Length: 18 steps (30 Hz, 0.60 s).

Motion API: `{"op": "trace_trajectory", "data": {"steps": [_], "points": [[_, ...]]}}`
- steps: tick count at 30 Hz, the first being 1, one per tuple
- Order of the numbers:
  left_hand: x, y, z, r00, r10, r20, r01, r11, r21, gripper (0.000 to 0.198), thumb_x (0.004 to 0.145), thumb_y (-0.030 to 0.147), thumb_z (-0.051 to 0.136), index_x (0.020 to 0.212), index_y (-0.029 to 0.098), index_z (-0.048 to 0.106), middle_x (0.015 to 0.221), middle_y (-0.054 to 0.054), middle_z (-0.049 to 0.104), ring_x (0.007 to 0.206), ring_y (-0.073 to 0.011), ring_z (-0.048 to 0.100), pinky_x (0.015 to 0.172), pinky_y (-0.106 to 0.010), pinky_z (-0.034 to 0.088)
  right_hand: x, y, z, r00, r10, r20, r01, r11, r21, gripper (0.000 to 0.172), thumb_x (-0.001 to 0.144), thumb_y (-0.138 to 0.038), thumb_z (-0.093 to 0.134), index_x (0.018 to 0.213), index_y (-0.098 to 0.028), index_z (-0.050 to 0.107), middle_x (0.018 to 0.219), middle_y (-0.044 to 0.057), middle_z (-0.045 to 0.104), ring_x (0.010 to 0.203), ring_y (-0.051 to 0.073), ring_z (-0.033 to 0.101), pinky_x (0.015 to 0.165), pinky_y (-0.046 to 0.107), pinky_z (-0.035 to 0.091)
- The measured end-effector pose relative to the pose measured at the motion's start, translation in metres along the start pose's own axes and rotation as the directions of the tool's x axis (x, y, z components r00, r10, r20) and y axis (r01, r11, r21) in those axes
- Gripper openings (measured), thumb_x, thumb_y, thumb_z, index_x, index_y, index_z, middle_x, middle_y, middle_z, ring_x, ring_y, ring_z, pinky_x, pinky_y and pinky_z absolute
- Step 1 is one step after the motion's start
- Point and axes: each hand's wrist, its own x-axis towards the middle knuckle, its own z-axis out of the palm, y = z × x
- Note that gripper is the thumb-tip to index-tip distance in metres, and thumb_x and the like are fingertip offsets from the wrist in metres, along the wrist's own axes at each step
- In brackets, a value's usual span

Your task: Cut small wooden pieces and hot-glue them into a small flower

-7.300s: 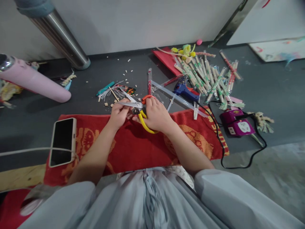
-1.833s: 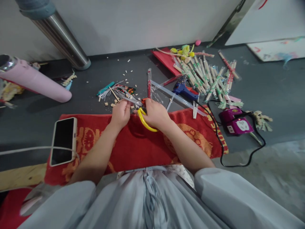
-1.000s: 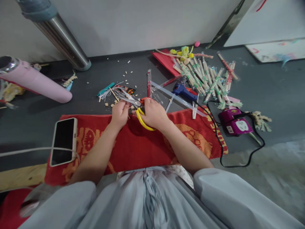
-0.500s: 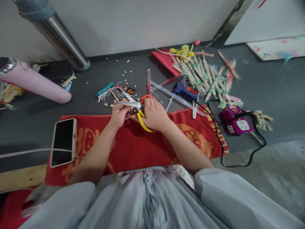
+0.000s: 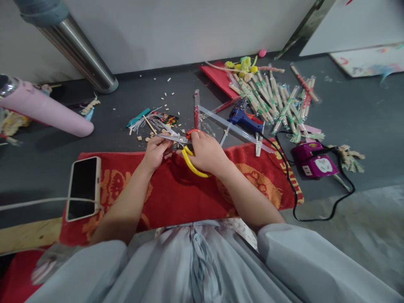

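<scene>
My right hand [image 5: 207,152] is wrapped round the yellow and orange handles of a pair of scissors [image 5: 196,167]. Their blades point left, slightly apart, toward my left hand [image 5: 157,152]. The left fingers are pinched together beside the lower blade; whatever they hold is too small and covered to make out. Both hands are above the near edge of the dark table, over a red towel [image 5: 179,198] with orange patterns. Just beyond the blades lie small pale cut pieces [image 5: 139,138], a thin wooden stick [image 5: 150,125] and a bundle of white strands [image 5: 139,123].
To the right are a blue glue gun [image 5: 244,118], clear glue sticks [image 5: 233,127], several wrapped wooden sticks [image 5: 268,99] and a purple power socket [image 5: 314,160] with a black cord. A phone [image 5: 83,188], a pink bottle [image 5: 50,107] and a steel flask [image 5: 82,50] are on the left.
The scissors' blades have come closer together, and their yellow handle has shifted slightly right with my right hand. My left hand stays pinched in nearly the same place.
</scene>
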Motion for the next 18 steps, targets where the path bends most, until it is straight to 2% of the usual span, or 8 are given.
{"op": "trace_trajectory", "data": {"steps": [4,10,13,18], "points": [[0.001,-0.001,0.0,0.999,0.004,-0.032,-0.003,0.999,0.033,0.053,0.06,0.06,0.073,0.055,0.02,0.039,0.048,0.007,0.03,0.035,-0.0026,0.025,0.03,-0.018,0.021,0.001,-0.003,-0.002,0.999,0.039,0.036,-0.04,0.999,0.007,0.058,0.091,-0.059,0.033,0.111,-0.009,0.053,0.111,0.017,0.065,0.1,0.028,0.063,0.086,0.035,0.045],[0.001,-0.005,-0.003,0.999,-0.018,-0.03,0.019,0.999,0.042,0.046,0.068,0.053,0.068,0.058,0.02,0.038,0.049,0.008,0.027,0.036,-0.0031,0.025,0.031,-0.018,0.021,-0.001,-0.008,-0.006,0.993,0.09,0.072,-0.09,0.996,-0.002,0.057,0.091,-0.058,0.034,0.113,-0.009,0.054,0.112,0.015,0.066,0.101,0.029,0.064,0.081,0.035,0.047],[0.001,-0.005,-0.003,0.999,-0.015,-0.039,0.016,0.999,0.033,0.045,0.068,0.053,0.068,0.059,0.02,0.039,0.048,0.008,0.028,0.035,-0.0025,0.024,0.031,-0.018,0.021,0.0,-0.009,-0.006,0.992,0.101,0.076,-0.1,0.995,-0.019,0.058,0.091,-0.059,0.033,0.11,-0.01,0.056,0.109,0.016,0.067,0.097,0.03,0.066,0.077,0.035,0.049],[-0.001,-0.003,0.002,1.0,0.001,0.007,-0.001,0.999,0.047,0.055,0.064,0.065,0.068,0.056,0.019,0.041,0.048,0.007,0.033,0.034,-0.0029,0.028,0.031,-0.018,0.022,0.005,-0.012,-0.005,0.982,0.154,0.108,-0.147,0.987,-0.071,0.061,0.091,-0.063,0.026,0.102,-0.013,0.059,0.093,0.018,0.071,0.087,0.032,0.069,0.07,0.037,0.049]]}}
